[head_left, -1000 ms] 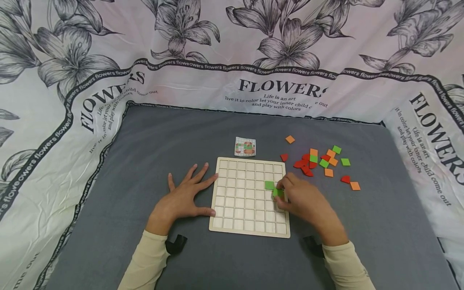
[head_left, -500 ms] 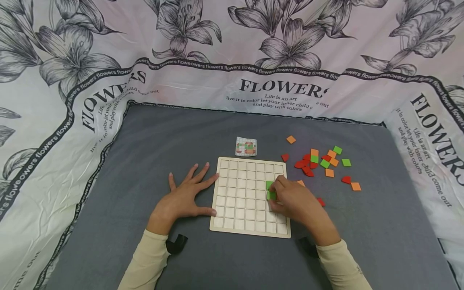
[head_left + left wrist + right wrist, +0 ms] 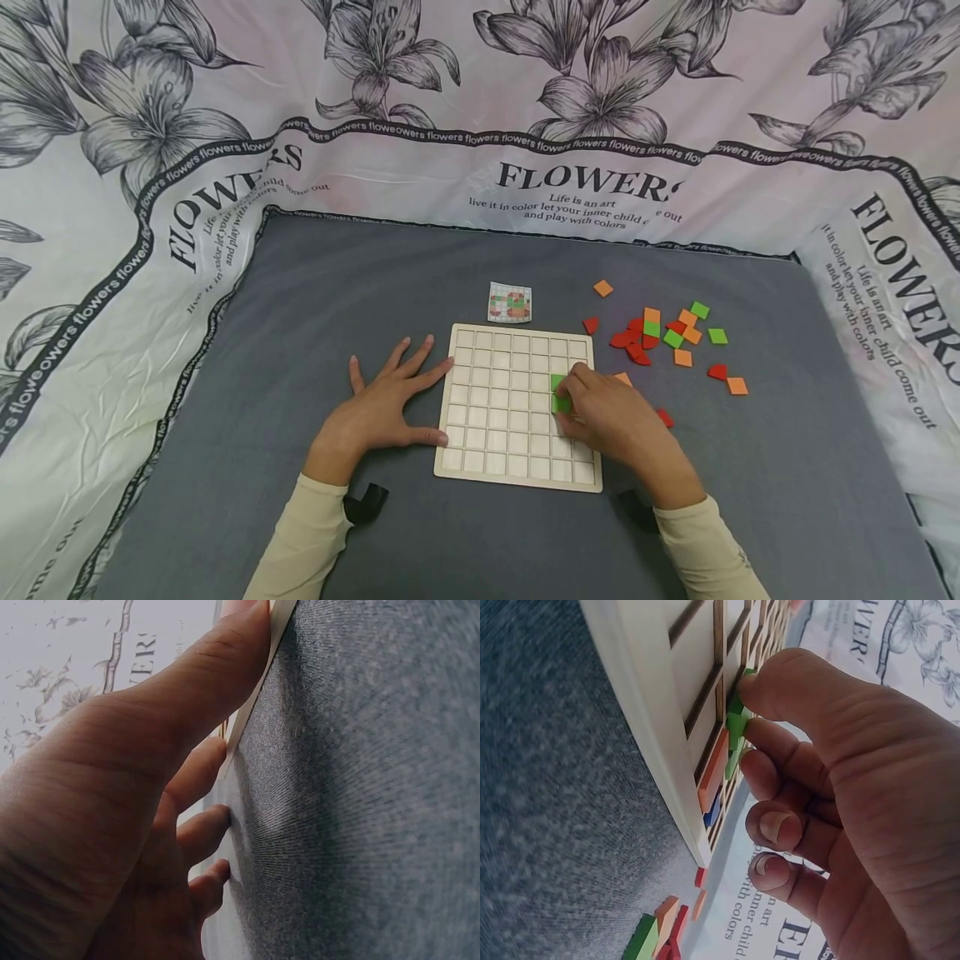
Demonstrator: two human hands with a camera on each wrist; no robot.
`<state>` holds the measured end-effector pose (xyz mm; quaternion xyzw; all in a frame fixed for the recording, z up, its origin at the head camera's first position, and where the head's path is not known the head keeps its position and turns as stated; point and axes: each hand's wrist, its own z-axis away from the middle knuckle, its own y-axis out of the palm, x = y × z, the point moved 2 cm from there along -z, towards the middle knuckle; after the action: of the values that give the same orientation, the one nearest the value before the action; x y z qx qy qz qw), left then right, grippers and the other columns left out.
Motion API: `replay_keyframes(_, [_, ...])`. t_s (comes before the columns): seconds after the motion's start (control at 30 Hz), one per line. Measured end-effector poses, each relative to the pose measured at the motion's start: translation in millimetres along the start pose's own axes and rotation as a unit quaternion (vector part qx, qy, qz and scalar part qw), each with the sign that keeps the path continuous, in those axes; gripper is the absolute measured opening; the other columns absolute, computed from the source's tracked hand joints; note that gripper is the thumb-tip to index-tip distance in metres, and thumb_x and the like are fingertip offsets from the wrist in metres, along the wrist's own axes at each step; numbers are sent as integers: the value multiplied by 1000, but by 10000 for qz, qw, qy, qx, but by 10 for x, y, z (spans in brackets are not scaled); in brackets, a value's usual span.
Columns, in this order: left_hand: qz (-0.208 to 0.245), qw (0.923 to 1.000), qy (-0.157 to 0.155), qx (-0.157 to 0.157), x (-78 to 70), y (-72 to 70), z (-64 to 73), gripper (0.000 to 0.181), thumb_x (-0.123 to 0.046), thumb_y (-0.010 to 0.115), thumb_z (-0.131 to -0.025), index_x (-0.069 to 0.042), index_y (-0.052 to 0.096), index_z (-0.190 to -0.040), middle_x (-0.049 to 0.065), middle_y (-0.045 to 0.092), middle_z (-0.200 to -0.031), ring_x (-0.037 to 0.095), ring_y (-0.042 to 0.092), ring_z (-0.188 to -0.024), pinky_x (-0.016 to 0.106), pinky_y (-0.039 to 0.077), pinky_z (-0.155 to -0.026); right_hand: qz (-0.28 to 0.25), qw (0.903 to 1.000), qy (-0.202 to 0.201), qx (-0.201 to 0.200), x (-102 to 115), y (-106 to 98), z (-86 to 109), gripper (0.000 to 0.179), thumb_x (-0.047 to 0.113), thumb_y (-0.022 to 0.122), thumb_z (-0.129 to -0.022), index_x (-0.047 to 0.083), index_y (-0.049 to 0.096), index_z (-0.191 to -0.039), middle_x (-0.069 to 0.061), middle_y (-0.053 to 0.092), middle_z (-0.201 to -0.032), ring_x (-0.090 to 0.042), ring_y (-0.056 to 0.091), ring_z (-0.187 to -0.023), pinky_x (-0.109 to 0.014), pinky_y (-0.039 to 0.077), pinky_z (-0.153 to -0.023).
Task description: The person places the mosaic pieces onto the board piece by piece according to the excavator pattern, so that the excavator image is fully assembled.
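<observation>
My right hand pinches a green square tile between thumb and index finger, at the right part of a pale wooden grid board. Another green tile lies in the cell just beyond it. Seen from the right wrist, an orange tile and a blue tile lie on the board nearby; in the head view the hand covers that spot. With fingers spread, my left hand rests by the board's left side. Its thumb and index fingertip touch the edge, and the thumb shows large in the left wrist view.
Loose red, orange and green pieces are scattered right of the board. An orange piece and a red piece lie close to the right hand. A small patterned card sits beyond the board on the grey cloth.
My right hand has shifted slightly left with the green tile, uncovering an orange and a red piece. Over the last half second it stays nearly still. The left hand keeps its place.
</observation>
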<state>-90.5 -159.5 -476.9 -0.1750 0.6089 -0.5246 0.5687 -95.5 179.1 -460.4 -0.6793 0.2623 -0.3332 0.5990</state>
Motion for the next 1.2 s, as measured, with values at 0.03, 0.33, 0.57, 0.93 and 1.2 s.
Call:
replay_keyframes(0.03, [6,10000,1,4,2,3,1,111,-69,86,-75,-36,33,-167,-1,11,-178,35,1,-165,88,-13,-107,4,10000,5,9,1,0,1,26,21,87,-86,8,70,-99,-1,60,-92,-9,56,-73,-26,53,-65])
replay_keyframes(0.33, [9,10000,26,-17,8,8,-1,111,-69,86,-75,-36,34,-167,-1,11,-178,35,1,-164,88,-14,-107,-120,9999,62,-3,-4,-13,16,26,19,89,-85,9,72,-102,0,60,-94,-10,57,-76,-27,53,-65])
replay_keyframes(0.57, [11,10000,26,-5,4,5,4,111,-68,86,-76,-37,33,-167,-1,11,-178,35,0,-165,88,-14,-107,-156,9998,111,-40,-18,-6,28,25,18,88,-86,9,73,-104,0,61,-96,-9,58,-76,-28,53,-65])
replay_keyframes(0.93, [15,10000,17,-18,-11,1,5,111,-68,87,-76,-36,33,-167,-1,11,-178,35,1,-164,88,-15,-107,-154,9997,30,-168,-17,-14,31,28,20,91,-86,9,75,-106,-1,62,-98,-11,61,-78,-31,55,-67])
replay_keyframes(1.2, [9,10000,-7,5,0,9,-6,111,-68,87,-75,-37,33,-167,-2,10,-178,35,0,-165,88,-14,-107,-200,9997,77,-148,-17,-18,25,28,21,92,-86,9,76,-105,-1,62,-97,-11,62,-78,-31,55,-66])
